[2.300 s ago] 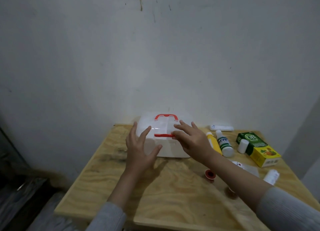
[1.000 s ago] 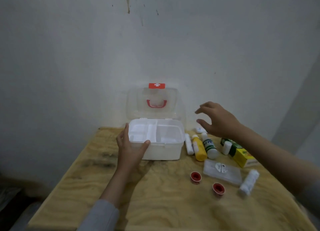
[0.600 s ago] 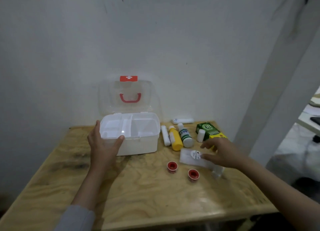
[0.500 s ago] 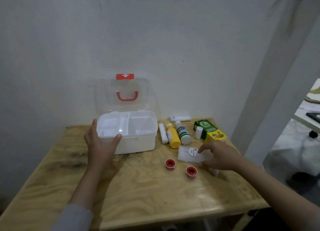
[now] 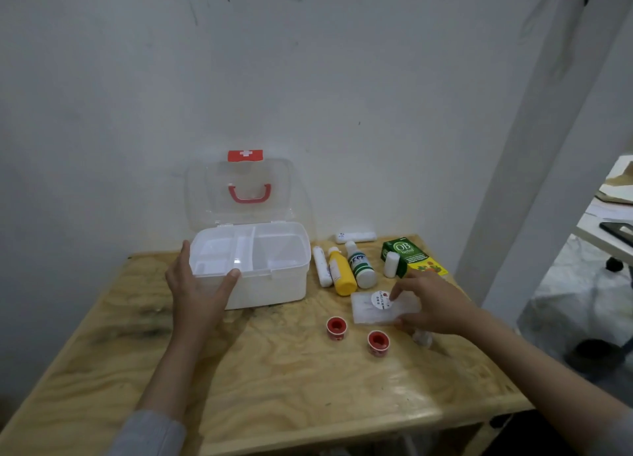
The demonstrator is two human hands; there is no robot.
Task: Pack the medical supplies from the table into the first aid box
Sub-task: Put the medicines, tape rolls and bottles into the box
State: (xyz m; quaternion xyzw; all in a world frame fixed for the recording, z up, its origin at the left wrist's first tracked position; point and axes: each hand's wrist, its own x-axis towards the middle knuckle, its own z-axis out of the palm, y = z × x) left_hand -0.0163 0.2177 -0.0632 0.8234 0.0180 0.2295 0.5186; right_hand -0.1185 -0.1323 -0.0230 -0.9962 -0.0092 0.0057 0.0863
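Plywood table shoved up against a scuffed white wall, nothing fancy. Biggest news first: first aid box open now, clear lid standing upright behind it. Was shut a couple of seconds back, with both hands on top. So unlatching done, packing ready to start. Looks bare inside, divided tray showing and not a single item in yet.

Left hand parked at the box's front-left corner, same spot as a second ago. Spread wide, thumb up the left end, forefinger along the front rim, bracing rather than gripping.

Right hand down from hovering over the bottles, now well right of the box and a bit nearer the camera. Narrow pinch on the flat clear packet with the round sticker, fingers on top, thumb at the near edge. Can't tell whether lifted or flat on the wood. Probably first thing going in.

Everything else untouched, all to the right of the box:
- green and yellow carton, furthest right
- yellow bottle and green-labelled bottle, lying side by side near the box
- white tube just beside the box's right wall, second tube further back by the wall
- small white bottle touching the carton
- two red tape rolls, right of the box and nearer the camera
- something whitish mostly hidden under the right hand, no idea what from here

Basically step one done, whole pile left to go.
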